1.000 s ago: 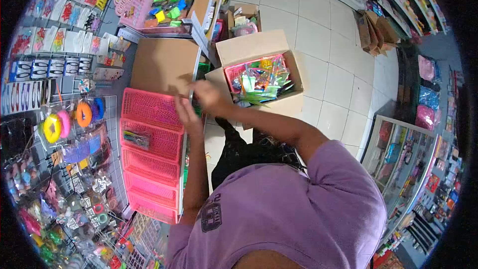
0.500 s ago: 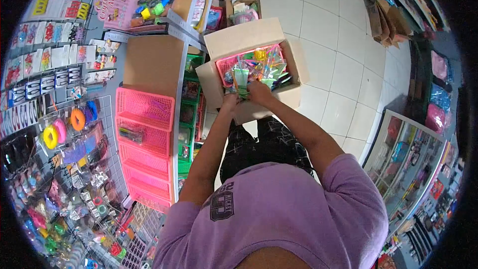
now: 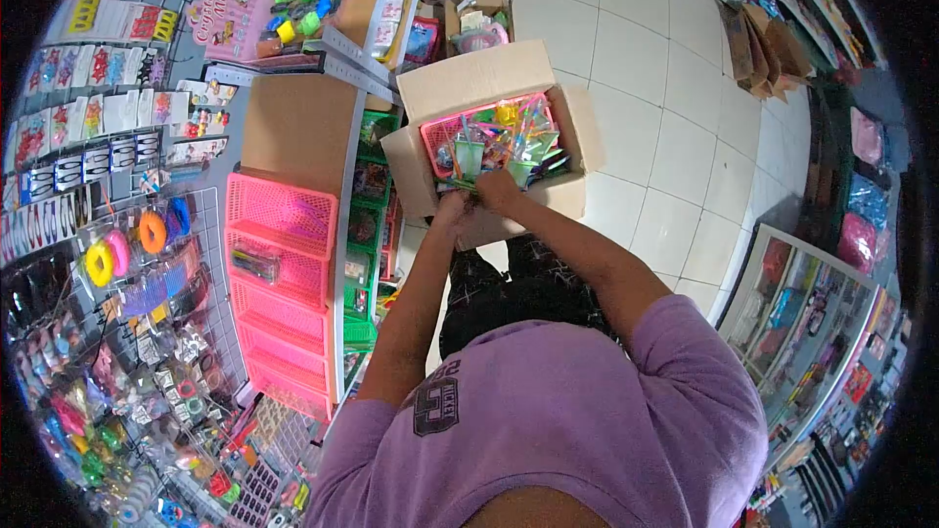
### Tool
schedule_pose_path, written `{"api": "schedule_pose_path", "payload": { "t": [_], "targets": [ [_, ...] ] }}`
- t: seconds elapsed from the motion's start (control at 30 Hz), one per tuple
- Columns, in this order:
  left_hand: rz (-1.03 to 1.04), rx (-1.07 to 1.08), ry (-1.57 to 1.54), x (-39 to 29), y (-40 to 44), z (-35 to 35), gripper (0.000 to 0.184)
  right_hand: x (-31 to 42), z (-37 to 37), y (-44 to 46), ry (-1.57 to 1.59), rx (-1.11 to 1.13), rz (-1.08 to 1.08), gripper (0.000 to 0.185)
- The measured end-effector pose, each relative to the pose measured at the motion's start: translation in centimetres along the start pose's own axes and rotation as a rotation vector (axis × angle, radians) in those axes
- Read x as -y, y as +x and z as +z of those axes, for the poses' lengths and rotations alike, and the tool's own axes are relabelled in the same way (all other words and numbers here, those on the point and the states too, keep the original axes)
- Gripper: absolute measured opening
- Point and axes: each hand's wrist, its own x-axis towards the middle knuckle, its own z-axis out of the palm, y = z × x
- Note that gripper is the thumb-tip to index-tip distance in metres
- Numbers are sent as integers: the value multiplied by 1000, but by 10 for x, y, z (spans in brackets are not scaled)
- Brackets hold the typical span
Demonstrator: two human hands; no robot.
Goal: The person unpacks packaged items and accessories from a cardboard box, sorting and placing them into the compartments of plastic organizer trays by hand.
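Observation:
An open cardboard box [image 3: 469,71] stands on the tiled floor with its flaps spread. In it lies a pink basket [image 3: 433,142] heaped with small colourful packaged goods [image 3: 509,137]. My left hand [image 3: 453,208] is at the near edge of the box, its fingers closed on something I cannot make out. Right beside it, my right hand [image 3: 497,192] is closed at the near side of the goods; what it grips is hidden. Pink baskets [image 3: 284,308] stand in a row on the shelf to the left, one holding a small packet [image 3: 256,264].
A wire rack of hair accessories [image 3: 156,284] fills the left side. Green baskets [image 3: 360,264] sit below the shelf edge. Another box [image 3: 479,0] stands beyond the open one. A glass display case [image 3: 802,313] is at the right, folded cardboard [image 3: 768,54] at the back right.
Both hands have moved from the pink baskets on the shelf to the cardboard box. Since the middle frame they have shifted slightly toward my body at its near edge.

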Motion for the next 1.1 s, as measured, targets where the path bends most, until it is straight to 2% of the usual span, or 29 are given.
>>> {"api": "schedule_pose_path", "payload": {
  "t": [0.07, 0.17, 0.27, 0.37, 0.47, 0.57, 0.67, 0.77, 0.83, 0.93, 1.03, 1.1],
  "targets": [
    [-10, -20, 11, -2, -4, -1, 17, 0, 9, -1, -98, -80, -68, 13],
    [-66, -34, 3, -7, -15, -6, 17, -6, 19, 3, -190, -54, -42, 11],
    [-75, -24, 26, -21, -42, 5, 18, -17, 33, 0, -135, -232, -37, 9],
    [-62, 12, 26, -21, -51, 1, 22, -8, -20, -11, -219, -38, -69, 9],
    [10, 94, 40, -24, -65, 8, 21, -5, -46, -24, -265, -64, -66, 9],
    [11, 134, 91, -20, -60, 2, 26, -7, -46, -24, -215, -128, 119, 10],
    [-6, 103, 20, -31, -72, 23, 33, 6, -95, -33, -111, -87, 141, 10],
    [-28, 140, -37, -36, -72, 31, 39, 6, -90, -28, 9, -31, 198, 14],
    [-92, 153, -116, -35, -62, 32, 41, 19, -98, -34, -39, -47, 136, 15],
    [-19, 215, -297, -18, -26, 25, 41, 37, -96, -40, 20, -43, 102, 17],
    [107, 66, -204, -38, -62, 53, 40, 43, -91, -40, 132, -112, 128, 21],
    [153, 34, -213, -22, -45, 32, 37, 41, -88, -40, 211, -104, 93, 24]
  ]
}}
